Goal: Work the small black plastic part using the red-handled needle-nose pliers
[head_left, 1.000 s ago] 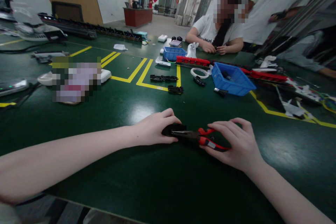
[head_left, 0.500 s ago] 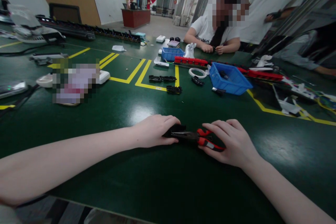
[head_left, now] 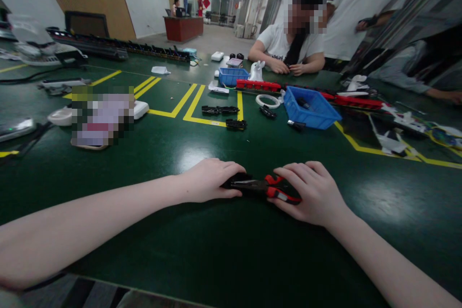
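Between thumb and fingers, my left hand (head_left: 212,180) grips a small black part (head_left: 231,179), mostly hidden by the hand. My right hand (head_left: 312,195) is closed around the red and black handles of long-nose pliers (head_left: 276,190). The pliers' jaws point left and lie against the black part; whether they pinch it I cannot tell. Further back on the green table (head_left: 216,250) lie similar black parts, a pair end to end (head_left: 220,109) and a single one (head_left: 236,124).
A blue bin (head_left: 317,118) with black pieces inside stands at the back right, near a white tape roll (head_left: 267,101). Behind runs a red strip (head_left: 258,85). A phone (head_left: 103,120) is on the left. Across the table a person in a white shirt (head_left: 310,48) handles something small.
My right hand and the pliers have shifted slightly left towards my left hand. The whole view has moved a little. Both hands keep their hold.
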`<state>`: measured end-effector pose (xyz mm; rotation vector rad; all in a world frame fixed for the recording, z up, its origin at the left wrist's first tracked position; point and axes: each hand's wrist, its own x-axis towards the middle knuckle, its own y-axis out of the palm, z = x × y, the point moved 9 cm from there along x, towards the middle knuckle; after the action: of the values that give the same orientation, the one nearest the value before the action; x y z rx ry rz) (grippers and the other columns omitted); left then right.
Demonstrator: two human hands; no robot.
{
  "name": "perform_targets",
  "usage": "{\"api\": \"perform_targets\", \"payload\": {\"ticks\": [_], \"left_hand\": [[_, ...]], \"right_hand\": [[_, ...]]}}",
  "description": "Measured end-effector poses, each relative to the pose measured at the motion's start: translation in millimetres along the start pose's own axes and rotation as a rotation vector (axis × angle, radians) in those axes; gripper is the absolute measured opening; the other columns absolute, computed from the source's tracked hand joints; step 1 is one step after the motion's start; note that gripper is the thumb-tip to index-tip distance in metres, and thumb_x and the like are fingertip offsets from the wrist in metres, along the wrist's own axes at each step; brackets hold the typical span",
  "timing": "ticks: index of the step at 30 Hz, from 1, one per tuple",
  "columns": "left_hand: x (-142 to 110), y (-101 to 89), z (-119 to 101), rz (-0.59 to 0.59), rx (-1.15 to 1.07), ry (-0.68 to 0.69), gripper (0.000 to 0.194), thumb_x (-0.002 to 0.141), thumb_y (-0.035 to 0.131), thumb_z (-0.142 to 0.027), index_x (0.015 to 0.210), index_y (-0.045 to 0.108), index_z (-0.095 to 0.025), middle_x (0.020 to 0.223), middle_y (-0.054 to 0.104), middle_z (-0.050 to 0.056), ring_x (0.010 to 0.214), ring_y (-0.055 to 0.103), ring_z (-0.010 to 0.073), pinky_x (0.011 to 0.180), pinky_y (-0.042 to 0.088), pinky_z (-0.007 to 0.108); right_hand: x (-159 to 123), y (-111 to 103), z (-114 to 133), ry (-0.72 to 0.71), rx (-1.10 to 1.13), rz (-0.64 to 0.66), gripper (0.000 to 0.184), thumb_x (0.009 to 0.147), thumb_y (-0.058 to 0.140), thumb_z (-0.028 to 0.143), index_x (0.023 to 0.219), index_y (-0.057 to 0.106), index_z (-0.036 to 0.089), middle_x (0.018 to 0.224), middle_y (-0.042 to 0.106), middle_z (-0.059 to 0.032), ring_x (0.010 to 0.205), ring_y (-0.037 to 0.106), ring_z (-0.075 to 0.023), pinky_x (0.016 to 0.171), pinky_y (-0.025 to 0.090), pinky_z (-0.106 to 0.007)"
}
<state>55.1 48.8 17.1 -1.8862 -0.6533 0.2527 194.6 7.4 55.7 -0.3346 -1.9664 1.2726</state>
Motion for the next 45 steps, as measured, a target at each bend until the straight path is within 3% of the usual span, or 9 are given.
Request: {"api": "perform_targets", "payload": {"ticks": [21, 37, 42, 45], "left_hand": [[-0.6, -2.2, -0.7, 0.002, -0.041, 0.002, 0.039, 0.087, 0.064, -0.036, 0.122, 0.052, -0.021, 0.109, 0.067, 0.004, 0.091, 0.065, 0.0199, 0.074, 0.047, 0.029], [-0.5, 0.0, -2.5, -0.002, 0.051, 0.005, 0.044, 0.091, 0.060, -0.039, 0.128, 0.047, -0.020, 0.111, 0.067, 0.006, 0.094, 0.066, 0.0205, 0.077, 0.048, 0.029], [-0.9, -0.7, 3.2, -0.018, 0.159, -0.112, 0.040, 0.089, 0.059, -0.051, 0.111, 0.053, -0.018, 0.092, 0.069, 0.004, 0.077, 0.066, 0.0210, 0.065, 0.047, 0.030], [-1.2, -1.6, 1.6, -0.017, 0.224, -0.105, 0.039, 0.089, 0.056, -0.056, 0.100, 0.054, -0.019, 0.082, 0.067, 0.002, 0.069, 0.064, 0.0202, 0.059, 0.043, 0.028]], "right_hand": [[-1.8, -2.2, -2.7, 0.000, 0.033, -0.040, 0.040, 0.080, 0.064, 0.045, 0.106, 0.059, 0.014, 0.094, 0.071, -0.0112, 0.082, 0.065, -0.0237, 0.078, 0.041, -0.039], [-2.8, -1.9, -7.3, -0.036, 0.030, -0.018, 0.039, 0.082, 0.064, 0.045, 0.105, 0.058, 0.014, 0.094, 0.070, -0.0110, 0.082, 0.065, -0.0227, 0.076, 0.041, -0.038], [-3.4, -3.1, -8.7, -0.029, 0.020, -0.018, 0.038, 0.081, 0.064, 0.045, 0.104, 0.057, 0.015, 0.093, 0.070, -0.0107, 0.081, 0.065, -0.0230, 0.076, 0.042, -0.039], [-2.9, -3.6, -6.2, -0.040, 0.023, -0.021, 0.038, 0.082, 0.064, 0.045, 0.104, 0.058, 0.015, 0.092, 0.070, -0.0108, 0.080, 0.065, -0.0229, 0.076, 0.042, -0.039]]}}
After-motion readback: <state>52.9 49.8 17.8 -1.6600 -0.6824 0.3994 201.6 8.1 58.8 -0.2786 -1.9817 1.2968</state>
